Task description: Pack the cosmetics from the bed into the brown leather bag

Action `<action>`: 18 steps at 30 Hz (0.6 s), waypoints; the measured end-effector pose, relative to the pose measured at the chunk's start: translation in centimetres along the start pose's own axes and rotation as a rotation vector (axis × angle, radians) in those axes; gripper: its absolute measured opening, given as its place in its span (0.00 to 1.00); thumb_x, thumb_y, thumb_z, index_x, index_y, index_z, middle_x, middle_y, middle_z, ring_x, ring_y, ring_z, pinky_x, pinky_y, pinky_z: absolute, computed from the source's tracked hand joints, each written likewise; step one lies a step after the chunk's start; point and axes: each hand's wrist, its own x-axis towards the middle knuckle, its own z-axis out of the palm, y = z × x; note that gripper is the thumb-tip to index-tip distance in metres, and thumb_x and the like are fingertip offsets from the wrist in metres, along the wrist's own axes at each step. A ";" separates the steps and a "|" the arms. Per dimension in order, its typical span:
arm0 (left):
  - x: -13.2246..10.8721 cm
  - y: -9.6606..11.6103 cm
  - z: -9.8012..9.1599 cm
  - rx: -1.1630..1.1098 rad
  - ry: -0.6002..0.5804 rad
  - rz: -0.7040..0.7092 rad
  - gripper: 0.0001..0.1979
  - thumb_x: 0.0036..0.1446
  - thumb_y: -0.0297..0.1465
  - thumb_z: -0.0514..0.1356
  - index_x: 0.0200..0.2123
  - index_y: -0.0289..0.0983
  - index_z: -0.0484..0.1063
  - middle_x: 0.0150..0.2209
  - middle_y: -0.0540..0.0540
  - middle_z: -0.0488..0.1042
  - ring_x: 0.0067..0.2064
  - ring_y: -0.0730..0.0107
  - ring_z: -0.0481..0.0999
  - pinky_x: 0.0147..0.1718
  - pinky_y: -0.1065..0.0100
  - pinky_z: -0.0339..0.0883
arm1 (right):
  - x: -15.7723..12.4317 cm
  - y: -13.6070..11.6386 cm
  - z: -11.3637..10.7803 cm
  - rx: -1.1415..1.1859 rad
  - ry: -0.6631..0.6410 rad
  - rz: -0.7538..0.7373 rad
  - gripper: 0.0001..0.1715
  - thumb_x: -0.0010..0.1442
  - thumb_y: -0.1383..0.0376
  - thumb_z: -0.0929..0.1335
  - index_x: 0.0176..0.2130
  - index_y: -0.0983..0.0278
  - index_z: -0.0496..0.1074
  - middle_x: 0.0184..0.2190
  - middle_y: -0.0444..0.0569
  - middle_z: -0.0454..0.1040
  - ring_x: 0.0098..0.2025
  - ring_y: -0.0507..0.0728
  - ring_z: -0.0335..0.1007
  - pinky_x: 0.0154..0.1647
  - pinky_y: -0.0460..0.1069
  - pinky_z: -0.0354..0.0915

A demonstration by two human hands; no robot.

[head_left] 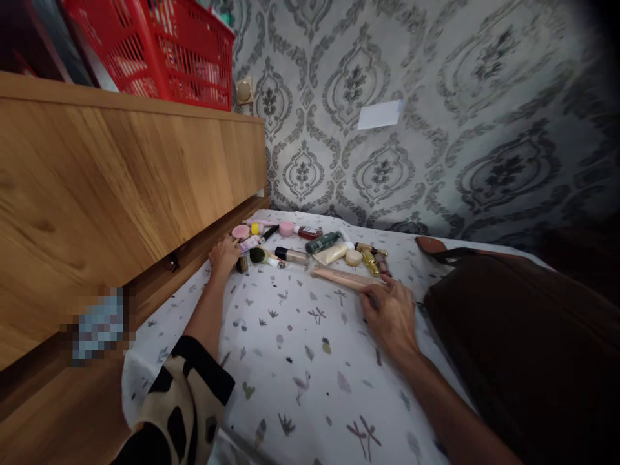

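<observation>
Makeup and skincare items lie in a cluster on a white patterned sheet [300, 336]. At the cluster's left end, my left hand [223, 256] has its fingers bent together beside a small pink-and-white tube [249, 243]; whatever they hold is hidden. My right hand [391, 311] is closed on the right end of a long beige tube [341, 278], which lies low along the front of the cluster. Behind that tube are a cream squeeze tube [332, 254], a dark green bottle [323, 242], a round cream jar [353, 258] and a foundation bottle [292, 256].
A wooden drawer unit [130, 187] borders the sheet on the left, with a red plastic basket [194, 55] on top. To the right sits a dark brown bag [513, 329]. Patterned wallpaper [310, 123] covers the wall behind, where a white paper [380, 115] is attached.
</observation>
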 end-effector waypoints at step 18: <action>3.0 -1.8 0.0 -0.324 0.000 -0.020 0.14 0.60 0.29 0.59 0.50 0.37 0.72 0.53 0.37 0.76 0.57 0.55 0.75 0.51 0.61 0.68 | 0.0 0.3 0.2 0.019 -0.027 0.030 0.13 0.62 0.62 0.64 0.34 0.63 0.78 0.49 0.60 0.70 0.56 0.67 0.63 0.57 0.62 0.63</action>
